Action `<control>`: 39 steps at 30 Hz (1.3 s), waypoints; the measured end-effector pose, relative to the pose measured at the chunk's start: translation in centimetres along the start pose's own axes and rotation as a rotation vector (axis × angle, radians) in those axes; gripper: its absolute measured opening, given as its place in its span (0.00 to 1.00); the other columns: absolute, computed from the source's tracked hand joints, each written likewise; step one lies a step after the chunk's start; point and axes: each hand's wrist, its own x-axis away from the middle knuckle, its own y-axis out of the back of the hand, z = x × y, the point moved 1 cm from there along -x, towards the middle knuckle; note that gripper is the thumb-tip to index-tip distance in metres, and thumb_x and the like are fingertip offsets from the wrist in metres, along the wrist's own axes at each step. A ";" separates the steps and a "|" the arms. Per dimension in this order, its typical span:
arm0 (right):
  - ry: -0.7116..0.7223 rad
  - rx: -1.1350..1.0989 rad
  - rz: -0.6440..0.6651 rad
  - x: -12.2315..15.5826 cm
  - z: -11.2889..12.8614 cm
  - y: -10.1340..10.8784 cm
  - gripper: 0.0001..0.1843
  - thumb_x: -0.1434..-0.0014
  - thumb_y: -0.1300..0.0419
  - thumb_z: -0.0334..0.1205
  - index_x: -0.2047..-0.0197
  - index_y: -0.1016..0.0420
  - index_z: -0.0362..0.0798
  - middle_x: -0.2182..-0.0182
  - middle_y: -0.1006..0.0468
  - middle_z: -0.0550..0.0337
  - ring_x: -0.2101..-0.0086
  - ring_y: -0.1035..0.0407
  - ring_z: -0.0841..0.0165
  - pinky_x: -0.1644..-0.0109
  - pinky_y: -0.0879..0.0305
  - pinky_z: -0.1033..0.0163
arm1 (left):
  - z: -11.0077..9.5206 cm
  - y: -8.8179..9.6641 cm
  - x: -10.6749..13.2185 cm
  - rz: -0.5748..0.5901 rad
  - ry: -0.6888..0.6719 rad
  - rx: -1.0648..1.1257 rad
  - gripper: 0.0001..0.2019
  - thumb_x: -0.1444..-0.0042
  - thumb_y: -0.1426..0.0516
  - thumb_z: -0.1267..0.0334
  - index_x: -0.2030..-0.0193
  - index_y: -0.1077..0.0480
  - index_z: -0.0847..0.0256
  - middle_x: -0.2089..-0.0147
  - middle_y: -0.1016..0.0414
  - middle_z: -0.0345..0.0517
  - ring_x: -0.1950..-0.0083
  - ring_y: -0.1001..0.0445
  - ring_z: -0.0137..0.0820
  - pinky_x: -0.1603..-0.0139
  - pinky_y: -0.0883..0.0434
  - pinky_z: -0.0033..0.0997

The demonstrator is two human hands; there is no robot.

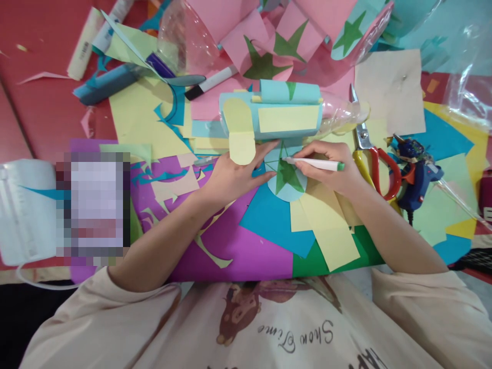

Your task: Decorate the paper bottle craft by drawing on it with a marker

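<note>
My right hand (326,161) is closed around a white marker (321,164) with a green end. Its tip touches a light blue paper piece (286,192) bearing a star (287,179) partly coloured green, with the upper and left points only outlined. Fingers spread, my left hand (238,177) lies along the left side of that paper, thumb and forefinger at its edge. Just beyond both hands rests a clear plastic bottle (338,115) wrapped in light blue paper, with a yellow strip (290,119) and a yellow rounded tab (242,146) on it.
To the right lie scissors (374,159) with red and yellow handles and a blue glue gun (417,189). Pink papers with green stars (265,61) are heaped at the back. A capped black marker (211,82) and paper scraps (172,184) lie about. A white case (26,210) stands left.
</note>
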 end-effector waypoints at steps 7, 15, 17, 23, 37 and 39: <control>0.000 0.012 0.025 0.0 0.3 0.1 0.07 0.44 0.36 0.39 0.68 0.22 0.44 0.74 0.22 0.60 0.74 0.34 0.74 0.72 0.43 0.67 | 0.2 0.0 0.1 0.005 -0.011 0.004 0.28 0.37 0.47 0.54 0.32 0.41 0.57 0.62 0.28 0.43 0.63 0.33 0.29 0.60 0.35 0.28; -0.002 0.005 -0.012 -0.1 -0.1 0.0 0.09 0.43 0.36 0.42 0.67 0.22 0.45 0.72 0.21 0.60 0.73 0.33 0.73 0.73 0.42 0.67 | -0.1 0.1 0.0 0.021 0.016 -0.006 0.28 0.37 0.47 0.55 0.32 0.41 0.58 0.62 0.29 0.44 0.63 0.33 0.30 0.61 0.36 0.29; 0.010 0.002 -0.021 0.0 -0.3 0.0 0.09 0.42 0.36 0.42 0.67 0.22 0.45 0.72 0.21 0.60 0.73 0.32 0.72 0.72 0.41 0.67 | -0.1 0.1 0.0 0.022 0.020 -0.009 0.27 0.37 0.47 0.55 0.32 0.41 0.58 0.62 0.29 0.43 0.63 0.32 0.30 0.62 0.36 0.29; 0.022 0.010 -0.065 0.0 -0.3 -0.1 0.08 0.42 0.36 0.42 0.66 0.22 0.47 0.71 0.21 0.61 0.72 0.31 0.72 0.71 0.38 0.66 | -0.1 0.1 0.0 0.018 0.010 -0.005 0.28 0.37 0.47 0.54 0.32 0.42 0.57 0.62 0.29 0.43 0.63 0.33 0.29 0.64 0.38 0.27; 0.009 -0.008 -0.113 0.0 -0.1 0.0 0.07 0.41 0.36 0.42 0.63 0.22 0.47 0.69 0.21 0.61 0.70 0.30 0.72 0.68 0.36 0.66 | -0.2 0.3 0.0 0.025 0.004 0.014 0.28 0.37 0.48 0.55 0.32 0.42 0.59 0.61 0.28 0.44 0.64 0.33 0.29 0.64 0.38 0.28; 0.007 -0.019 -0.120 0.0 -0.1 0.0 0.07 0.41 0.36 0.43 0.62 0.22 0.48 0.69 0.21 0.61 0.70 0.29 0.71 0.68 0.36 0.65 | -0.3 0.3 0.0 0.030 0.007 0.020 0.28 0.37 0.48 0.55 0.32 0.42 0.59 0.60 0.28 0.45 0.63 0.33 0.29 0.64 0.38 0.28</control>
